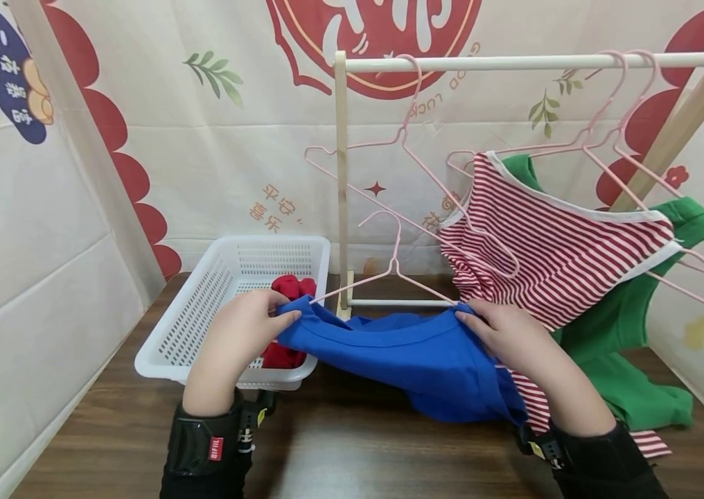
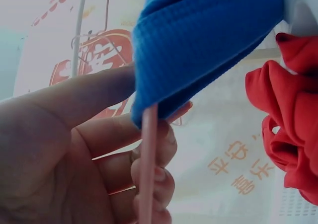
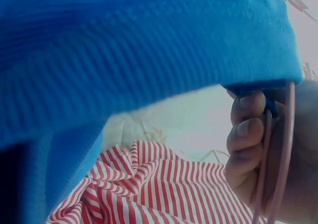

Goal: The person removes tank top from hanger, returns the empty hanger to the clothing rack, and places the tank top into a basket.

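Note:
A blue top (image 1: 402,357) is stretched between both hands in the head view, its neckline facing up. My left hand (image 1: 246,329) pinches its left shoulder between thumb and fingers. At the opposite shoulder, my right hand (image 1: 508,334) grips the cloth. A pink hanger (image 1: 393,265) sits within the neckline, its hook pointing up and both arms running into the shoulders. In the left wrist view, one hanger end (image 2: 147,169) comes out of the blue cloth (image 2: 198,45) beside the curled fingers. The right wrist view has fingers (image 3: 246,129) curled under the blue edge, by the pink hanger bars.
Left of the top stands a white basket (image 1: 161,357) with red clothes (image 1: 283,355) inside. A rack with a white rail (image 1: 502,64) carries an unloaded pink hanger (image 1: 411,132), a red-striped top (image 1: 551,242) and a green garment (image 1: 620,388), whose lower parts reach the table (image 1: 352,457).

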